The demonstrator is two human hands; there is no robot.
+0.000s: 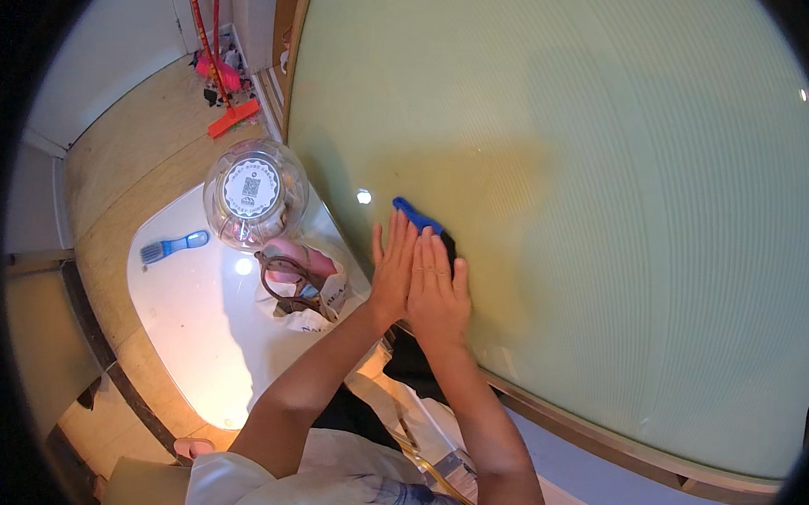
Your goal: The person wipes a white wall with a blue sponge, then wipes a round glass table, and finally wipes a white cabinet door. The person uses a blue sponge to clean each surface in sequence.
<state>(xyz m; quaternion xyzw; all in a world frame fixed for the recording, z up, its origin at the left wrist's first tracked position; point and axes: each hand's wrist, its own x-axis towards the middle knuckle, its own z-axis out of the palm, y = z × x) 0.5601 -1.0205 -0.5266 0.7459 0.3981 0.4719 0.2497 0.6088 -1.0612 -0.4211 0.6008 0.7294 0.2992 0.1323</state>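
My left hand and my right hand lie flat, side by side, holding a blue and black cloth against a large ribbed glass panel. Blue fabric shows beyond the fingertips, and a black part shows along the right hand's fingers. The palms hide the rest of the cloth. Left of my hands stands a white table, bearing a white fabric bag with brown handles and a pink item inside. A clear plastic jar with a printed round label is behind the bag.
A blue-handled brush lies on the table's left part. An orange broom and a pink dustpan stand by loose litter at the far wall. A pink slipper is on the floor. The panel's frame runs along its lower edge.
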